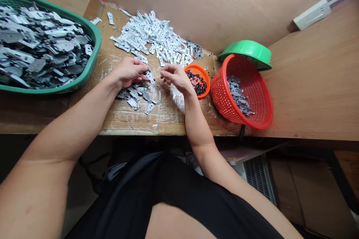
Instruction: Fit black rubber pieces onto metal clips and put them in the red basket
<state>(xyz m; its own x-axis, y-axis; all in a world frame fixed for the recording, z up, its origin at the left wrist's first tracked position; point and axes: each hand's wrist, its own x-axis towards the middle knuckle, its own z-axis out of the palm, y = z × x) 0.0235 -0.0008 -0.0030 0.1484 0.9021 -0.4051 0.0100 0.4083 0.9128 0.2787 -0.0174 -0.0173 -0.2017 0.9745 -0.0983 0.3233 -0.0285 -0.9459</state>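
My left hand is curled over a small grey metal plate, pinching it at the fingertips. Below it lies a small scatter of similar metal plates on the wooden bench. My right hand is closed in a pinch just right of the plate; what it holds is too small to make out. A little orange bowl of tiny dark parts sits beside my right hand.
A big green tray full of grey metal pieces stands at the left. A heap of white metal strips lies at the back. A red basket with grey parts leans right, a green basket behind it, a power strip beyond.
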